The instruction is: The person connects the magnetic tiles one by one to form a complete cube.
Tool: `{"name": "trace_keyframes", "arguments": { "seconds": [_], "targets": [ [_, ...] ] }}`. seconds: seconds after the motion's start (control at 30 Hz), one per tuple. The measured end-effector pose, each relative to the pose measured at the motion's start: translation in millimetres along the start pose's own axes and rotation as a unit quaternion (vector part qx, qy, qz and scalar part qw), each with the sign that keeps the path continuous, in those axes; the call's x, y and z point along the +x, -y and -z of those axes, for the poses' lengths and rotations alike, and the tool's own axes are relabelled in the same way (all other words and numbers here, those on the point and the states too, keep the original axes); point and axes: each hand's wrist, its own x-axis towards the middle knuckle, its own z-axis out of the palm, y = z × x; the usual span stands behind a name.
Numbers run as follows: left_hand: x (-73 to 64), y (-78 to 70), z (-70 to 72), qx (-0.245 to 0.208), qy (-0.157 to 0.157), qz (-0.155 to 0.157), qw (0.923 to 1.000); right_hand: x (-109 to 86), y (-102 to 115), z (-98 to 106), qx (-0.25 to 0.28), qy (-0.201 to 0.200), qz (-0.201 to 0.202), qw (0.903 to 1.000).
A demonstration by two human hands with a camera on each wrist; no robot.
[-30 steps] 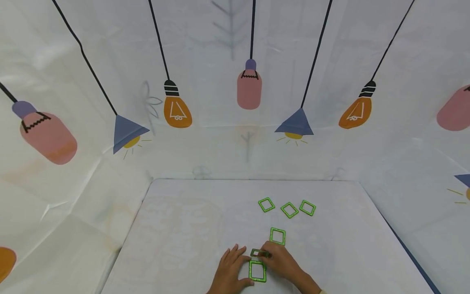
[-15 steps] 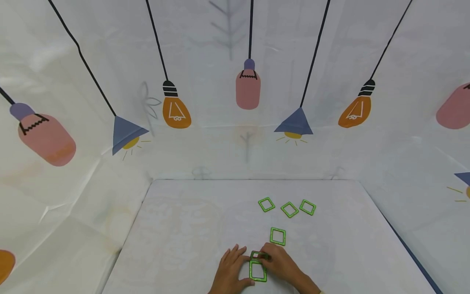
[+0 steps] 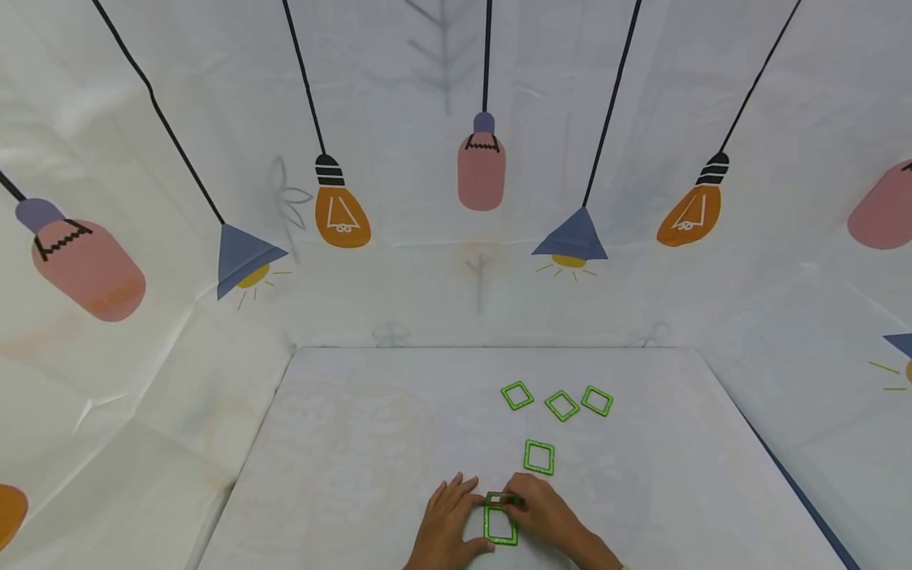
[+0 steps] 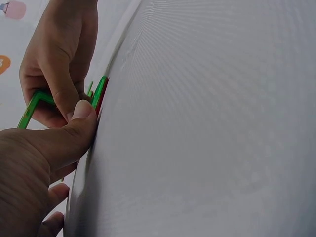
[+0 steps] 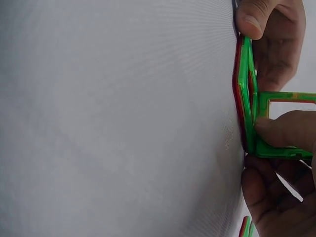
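In the head view my right hand (image 3: pixel 545 511) pinches a green square magnetic tile (image 3: pixel 493 498) with an open centre. It stands upright along the far edge of a flat green magnetic tile (image 3: pixel 501 542). The right wrist view shows the held tile (image 5: pixel 264 103) meeting the flat one edge to edge, my right thumb pressed on its frame. My left hand (image 3: pixel 443 522) rests beside the flat tile with fingers spread; the index fingertip touches the far left corner and the thumb the near one. The right fingers partly cover the upright tile.
One loose green tile (image 3: pixel 539 472) lies just beyond the right hand. Farther back on the white table (image 3: pixel 342 459) are three more: a left one (image 3: pixel 507 400), a middle one (image 3: pixel 554 412) and a right one (image 3: pixel 594 413). A sheet printed with lamps (image 3: pixel 413 277) rises behind.
My right hand has come slightly nearer, bringing the upright tile from just beyond the flat tile to its far edge. The left hand has hardly moved.
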Motion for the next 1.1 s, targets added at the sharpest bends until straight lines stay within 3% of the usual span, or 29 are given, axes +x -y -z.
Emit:
{"name": "trace_keyframes", "arguments": {
  "seconds": [0.3,0.67,0.83,1.1],
  "targets": [
    [-0.9,-0.1,-1.2,0.016,-0.014,-0.011,0.9997,4.3,0.0,3.9,0.003,0.048,-0.039,0.9981],
    [1.3,-1.8,2.0,-0.003,0.012,0.006,0.9999,4.5,-1.4,2.5,0.003,0.038,-0.029,0.9989],
    [0.6,-2.3,3.3,-0.002,0.009,0.003,1.0,4.4,0.8,2.9,0.005,0.038,-0.032,0.9987],
    [0.9,-4.6,9.0,-0.024,0.038,0.018,0.9988,4.3,2.6,3.8,0.003,0.037,-0.035,0.9987]
  ]
}}
